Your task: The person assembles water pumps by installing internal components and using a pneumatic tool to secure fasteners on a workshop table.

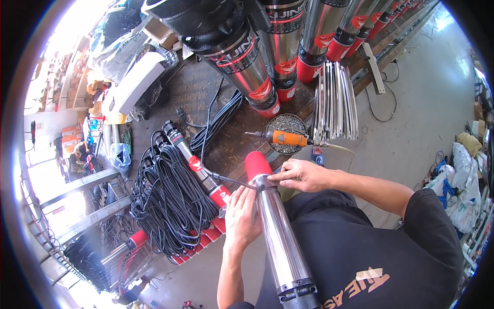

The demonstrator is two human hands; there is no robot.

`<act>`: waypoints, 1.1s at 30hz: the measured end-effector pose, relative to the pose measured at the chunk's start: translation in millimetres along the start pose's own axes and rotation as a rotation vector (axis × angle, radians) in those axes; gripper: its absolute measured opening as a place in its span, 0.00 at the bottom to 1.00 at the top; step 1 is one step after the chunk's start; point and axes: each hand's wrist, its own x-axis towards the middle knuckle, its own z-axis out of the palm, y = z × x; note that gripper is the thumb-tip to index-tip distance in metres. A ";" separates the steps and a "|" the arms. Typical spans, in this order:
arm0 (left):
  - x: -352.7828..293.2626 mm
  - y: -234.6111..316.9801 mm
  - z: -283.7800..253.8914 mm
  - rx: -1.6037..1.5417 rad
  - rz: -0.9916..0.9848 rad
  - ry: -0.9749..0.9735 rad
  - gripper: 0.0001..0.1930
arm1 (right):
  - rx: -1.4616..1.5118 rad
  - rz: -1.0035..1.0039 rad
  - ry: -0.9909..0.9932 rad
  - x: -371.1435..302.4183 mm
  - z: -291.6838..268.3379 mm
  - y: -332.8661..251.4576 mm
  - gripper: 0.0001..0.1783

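A submersible pump (282, 234) with a polished steel body, a red end and a black lower fitting lies slantwise against my torso. A black cable (229, 179) meets it just below the red end. My left hand (243, 215) is closed against the pump's left side, right by the cable. From the other side, my right hand (302, 175) has its fingers curled together at the collar under the red end. What its fingertips pinch, if anything, is too small to tell.
An orange power screwdriver (285, 138) rests over a round tin of small metal parts (288, 123). Steel strips (337, 103) stand beside it. More pumps (242, 67) line the bench's far side. Coiled black cable (172, 198) and another pump (198, 167) lie on the left.
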 end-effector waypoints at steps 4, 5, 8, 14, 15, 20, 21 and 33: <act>0.7 7.6 13.4 0.180 -0.001 0.132 0.29 | -0.194 0.006 0.101 -8.8 6.8 -16.7 0.25; -0.3 5.1 21.8 0.146 -0.007 0.185 0.28 | -0.285 -0.049 0.115 -11.2 12.9 -13.7 0.27; -7.9 -6.0 46.5 0.061 -0.011 0.344 0.25 | -0.412 -0.117 0.092 -9.1 14.3 -24.9 0.29; -13.7 -5.9 55.7 -0.182 -0.077 0.434 0.30 | -0.805 -0.442 -0.245 34.6 -10.1 -30.5 0.25; -14.8 -5.8 55.4 -0.177 -0.086 0.439 0.30 | -0.826 -0.471 -0.374 50.7 -13.0 -27.0 0.15; -28.4 -13.7 75.6 -0.357 -0.198 0.493 0.29 | -0.887 -0.922 -0.557 119.9 -23.4 -29.7 0.15; -31.5 -15.8 80.6 -0.386 -0.211 0.512 0.28 | -0.890 -0.972 -0.511 126.7 -22.0 -23.6 0.21; -8.9 -81.5 38.3 -0.721 -0.103 0.823 0.18 | -0.036 -0.459 -0.167 163.3 40.2 -4.9 0.45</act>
